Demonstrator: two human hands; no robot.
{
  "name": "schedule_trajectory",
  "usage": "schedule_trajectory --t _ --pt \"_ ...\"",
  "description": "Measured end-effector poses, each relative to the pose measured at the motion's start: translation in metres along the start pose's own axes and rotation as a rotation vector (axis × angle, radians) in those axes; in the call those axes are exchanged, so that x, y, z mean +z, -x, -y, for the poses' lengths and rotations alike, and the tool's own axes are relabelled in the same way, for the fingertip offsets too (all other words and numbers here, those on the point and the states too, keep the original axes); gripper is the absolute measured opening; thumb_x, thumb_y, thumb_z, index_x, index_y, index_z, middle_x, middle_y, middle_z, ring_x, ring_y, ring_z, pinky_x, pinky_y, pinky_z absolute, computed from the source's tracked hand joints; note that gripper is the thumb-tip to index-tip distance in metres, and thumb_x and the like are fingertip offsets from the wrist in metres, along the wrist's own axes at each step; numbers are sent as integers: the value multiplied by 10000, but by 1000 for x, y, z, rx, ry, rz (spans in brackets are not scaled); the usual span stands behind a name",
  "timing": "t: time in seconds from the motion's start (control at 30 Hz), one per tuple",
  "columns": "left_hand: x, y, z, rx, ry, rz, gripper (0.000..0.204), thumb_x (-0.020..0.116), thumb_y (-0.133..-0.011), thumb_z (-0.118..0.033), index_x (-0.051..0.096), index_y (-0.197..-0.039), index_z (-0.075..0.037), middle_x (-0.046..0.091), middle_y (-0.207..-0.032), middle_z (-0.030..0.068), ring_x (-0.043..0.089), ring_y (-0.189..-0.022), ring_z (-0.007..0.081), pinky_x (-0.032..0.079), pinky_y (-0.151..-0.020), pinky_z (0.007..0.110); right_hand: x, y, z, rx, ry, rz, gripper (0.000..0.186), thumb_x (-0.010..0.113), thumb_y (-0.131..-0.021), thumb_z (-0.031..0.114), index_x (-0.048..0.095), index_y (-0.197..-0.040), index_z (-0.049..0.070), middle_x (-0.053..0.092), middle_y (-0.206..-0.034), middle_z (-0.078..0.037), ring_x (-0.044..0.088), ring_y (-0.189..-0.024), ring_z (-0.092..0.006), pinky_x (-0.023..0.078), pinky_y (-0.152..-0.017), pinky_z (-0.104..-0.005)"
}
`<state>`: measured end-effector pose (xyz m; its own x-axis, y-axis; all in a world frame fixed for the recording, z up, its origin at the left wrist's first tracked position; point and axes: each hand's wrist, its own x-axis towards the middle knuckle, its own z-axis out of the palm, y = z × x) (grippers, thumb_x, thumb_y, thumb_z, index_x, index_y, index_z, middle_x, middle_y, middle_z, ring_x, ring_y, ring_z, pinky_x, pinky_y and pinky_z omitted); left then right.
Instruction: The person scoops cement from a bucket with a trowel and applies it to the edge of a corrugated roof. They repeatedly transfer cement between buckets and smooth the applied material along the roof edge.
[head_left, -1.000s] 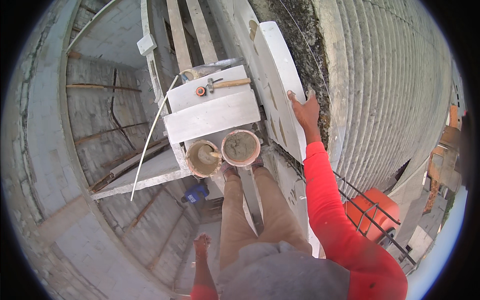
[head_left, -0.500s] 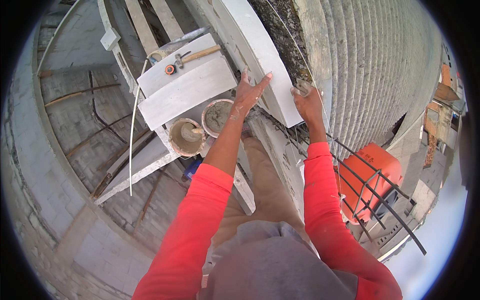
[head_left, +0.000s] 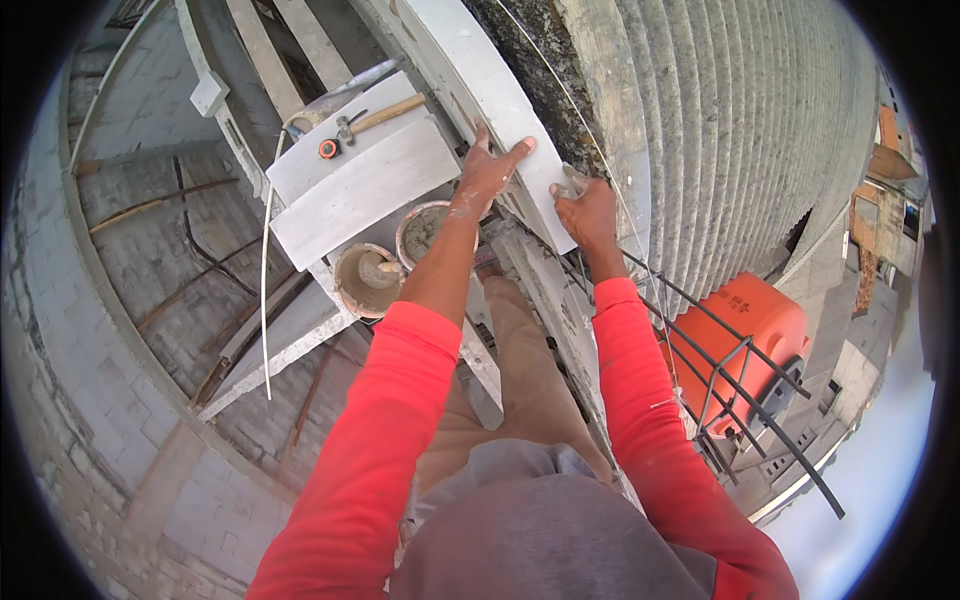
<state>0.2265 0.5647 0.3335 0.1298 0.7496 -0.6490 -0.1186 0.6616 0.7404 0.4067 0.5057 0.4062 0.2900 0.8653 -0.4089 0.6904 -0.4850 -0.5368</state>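
Note:
A long white masonry block (head_left: 487, 82) lies along the top of the wall, its near end in front of me. My left hand (head_left: 488, 175) rests on the block's left edge with fingers spread and thumb on its top face. At the block's right edge is my right hand (head_left: 590, 217), its fingers curled round something small and grey that I cannot make out. A thin string (head_left: 570, 95) runs lengthwise just right of the block, close to the right hand.
Left of the wall, white blocks (head_left: 365, 180) carry a hammer (head_left: 385, 112) and an orange tape measure (head_left: 328, 148). Nearby stand two mortar buckets (head_left: 420, 228) (head_left: 368, 285). Steel rebar (head_left: 745, 375) juts out at right before an orange tank (head_left: 745, 310). Corrugated roofing (head_left: 730, 130) lies beyond.
The whole view has shifted slightly, moving the block and tools left in the picture. Both hands stay at the block's edges, with the right fingers still curled.

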Motion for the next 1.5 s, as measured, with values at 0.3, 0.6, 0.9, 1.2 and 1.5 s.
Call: schedule_trajectory --t 0.3,0.6,0.9,1.2,1.5 --pt "-5 -1 -6 -25 31 31 1281 924 -863 -379 72 -1692 98 617 -1490 249 673 -1293 310 589 -1032 405 2 2 0 -20 22 14 452 804 -841 243 796 -1264 82 779 -968 -276 767 -948 -449 592 -871 -485" --pt "0 6 -9 -24 63 25 1262 900 -890 -383 45 -1713 45 628 -1484 236 676 -1278 306 594 -1015 408 5 -7 -5 -46 13 0 458 816 -844 223 789 -1264 43 773 -1020 -302 770 -982 -442 590 -890 -468" --pt "3 3 -6 16 -6 -9 1254 872 -921 -382 -10 -1720 14 621 -1495 229 675 -1278 314 585 -1016 418 8 -10 -13 -54 -11 -32 462 816 -834 218 789 -1256 33 775 -980 -293 773 -949 -439 593 -864 -468" --pt "3 15 -21 -63 63 50 1222 839 -956 -349 -65 -1736 -86 498 -1579 256 603 -1364 390 636 -911 588 6 -10 -12 -48 10 0 442 826 -827 223 798 -1226 35 767 -956 -297 763 -925 -454 591 -840 -487" --pt "4 18 -10 -8 82 68 1260 815 -967 -403 -127 -1716 -31 502 -1595 253 602 -1359 352 590 -1007 494 11 -5 -25 -200 29 -65 370 796 -886 201 770 -1129 -77 785 -917 -254 760 -816 -336 577 -791 -414"
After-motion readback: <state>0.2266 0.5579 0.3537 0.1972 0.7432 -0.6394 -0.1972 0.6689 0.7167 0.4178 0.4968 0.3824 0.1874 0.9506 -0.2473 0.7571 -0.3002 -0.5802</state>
